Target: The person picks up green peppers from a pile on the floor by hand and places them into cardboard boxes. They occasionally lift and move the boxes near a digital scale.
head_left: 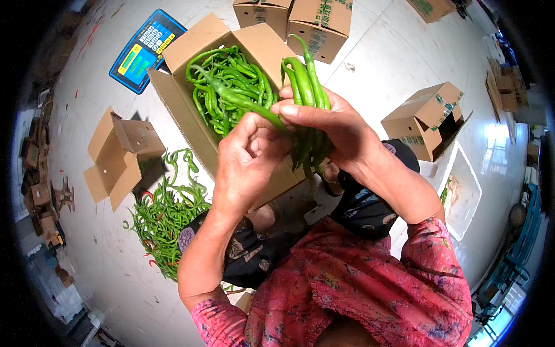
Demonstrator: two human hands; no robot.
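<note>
A bunch of long green chili peppers [306, 87] is gripped in my right hand [341, 124], its fingers wrapped round them and the thumb across the front. My left hand [251, 147] is closed on a single green chili pepper [245, 103], whose stem end points up and left. Both hands nearly meet over the near right edge of an open cardboard box [193, 118]. Many green chili peppers [237, 81] fill that box, lying in a loose heap.
On the floor at left lies a pile of green chilies [167, 225] with a few red ones. Behind it stands an open cardboard box [124, 147]. A blue scale display [147, 51] sits far left. Closed boxes [318, 26], another carton [425, 118] and a white crate [465, 194] surround me.
</note>
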